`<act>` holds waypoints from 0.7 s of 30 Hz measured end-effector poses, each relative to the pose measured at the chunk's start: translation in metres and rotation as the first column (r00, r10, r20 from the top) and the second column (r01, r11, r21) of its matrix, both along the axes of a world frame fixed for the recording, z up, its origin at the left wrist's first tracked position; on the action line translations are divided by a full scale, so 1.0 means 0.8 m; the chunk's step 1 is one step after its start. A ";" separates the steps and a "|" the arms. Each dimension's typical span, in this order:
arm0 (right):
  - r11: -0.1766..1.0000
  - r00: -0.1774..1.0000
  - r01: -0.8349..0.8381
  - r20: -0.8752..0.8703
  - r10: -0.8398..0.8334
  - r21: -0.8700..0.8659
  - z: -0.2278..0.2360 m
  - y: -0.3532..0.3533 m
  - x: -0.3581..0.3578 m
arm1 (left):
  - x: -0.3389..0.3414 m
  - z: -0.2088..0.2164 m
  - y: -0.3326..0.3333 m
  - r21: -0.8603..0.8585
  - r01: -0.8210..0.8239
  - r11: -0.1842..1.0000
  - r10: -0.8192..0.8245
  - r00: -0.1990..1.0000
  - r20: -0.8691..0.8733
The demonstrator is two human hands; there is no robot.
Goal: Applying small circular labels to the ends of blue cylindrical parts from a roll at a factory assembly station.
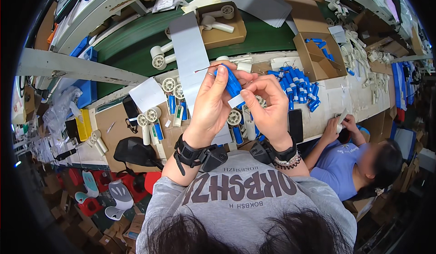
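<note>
Above the near part of the workbench, my left hand (206,111) is closed round a blue wrapped battery (232,82), which is held tilted. Thin wires (206,68) stick out from its far end, past my fingers. My right hand (269,111) pinches at the battery's near end, where a small white strip (236,101) lies against the blue wrap. Whether the strip is fully stuck down, I cannot tell. Below my hands stand white plastic fan handles with round heads (153,114), some opened with blue batteries (172,104) inside.
Many blue batteries (297,88) are heaped on the right, beside a cardboard box (318,63) and a black phone (295,125). Another open box (222,34) holds white parts on the green belt (125,49). A co-worker (340,163) sits at the right, handling a white part.
</note>
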State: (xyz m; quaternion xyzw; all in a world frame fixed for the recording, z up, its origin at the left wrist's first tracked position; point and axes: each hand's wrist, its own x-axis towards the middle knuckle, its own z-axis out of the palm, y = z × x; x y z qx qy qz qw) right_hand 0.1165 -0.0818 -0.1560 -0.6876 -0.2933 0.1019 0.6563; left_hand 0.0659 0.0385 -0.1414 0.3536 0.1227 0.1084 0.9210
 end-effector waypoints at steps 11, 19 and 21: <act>0.972 0.976 0.217 -0.026 -0.216 0.090 0.002 0.012 -0.006 | 0.003 -0.001 0.001 -0.117 -0.123 0.985 0.128 0.991 0.033; 0.955 0.850 0.290 0.444 -0.285 0.060 -0.004 0.014 -0.017 | 0.002 0.014 -0.007 0.053 -0.315 0.948 0.304 0.941 0.148; 0.952 0.843 0.299 0.447 -0.298 0.070 -0.009 0.019 -0.018 | 0.002 0.014 -0.011 0.086 -0.340 0.936 0.327 0.934 0.142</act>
